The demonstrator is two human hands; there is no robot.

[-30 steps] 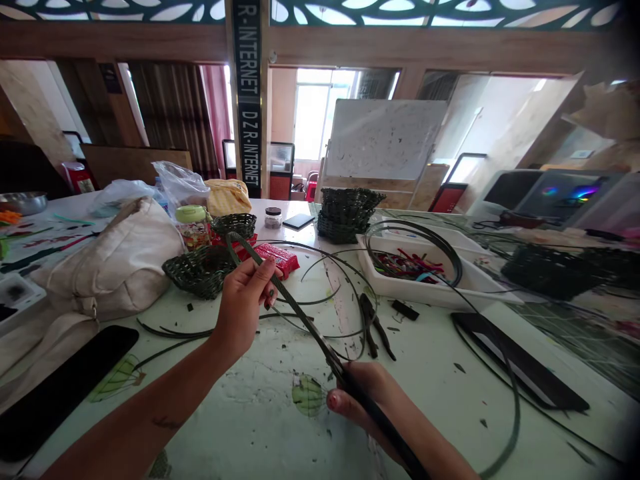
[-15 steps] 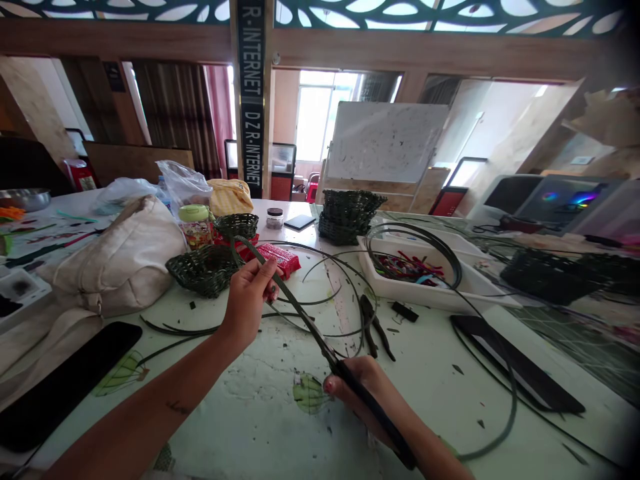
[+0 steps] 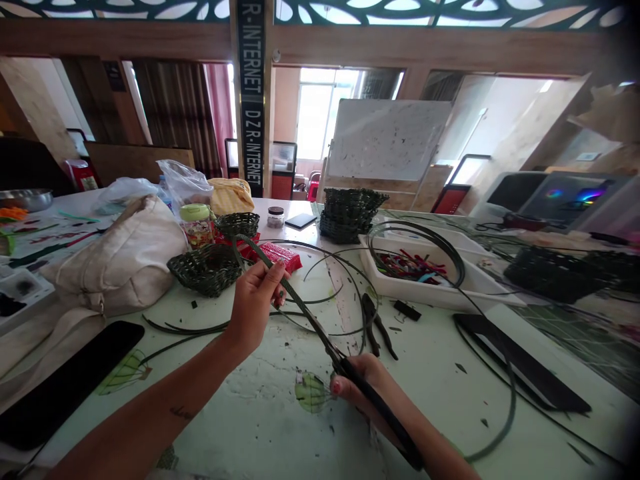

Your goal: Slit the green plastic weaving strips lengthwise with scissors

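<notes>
Between thumb and fingers, my left hand pinches a dark green flat strip. The strip bends back at its upper end and slants down to the right. My right hand is closed around black-handled scissors. Their blades point up along the strip and meet its lower part; whether they cut into it I cannot tell. A small dark woven basket lies behind my left hand. Black pliers rest on the table beyond my right hand, beside a black binder clip.
A white tray holds colourful bits under a coil of green strip. Stacked woven baskets stand behind. A cream bag and a black phone lie left. A dark flat case lies right, among loose strips and scraps.
Both hands, with the strip and scissors, have shifted slightly right and stay in the same grip. The whole view has moved a little too.
</notes>
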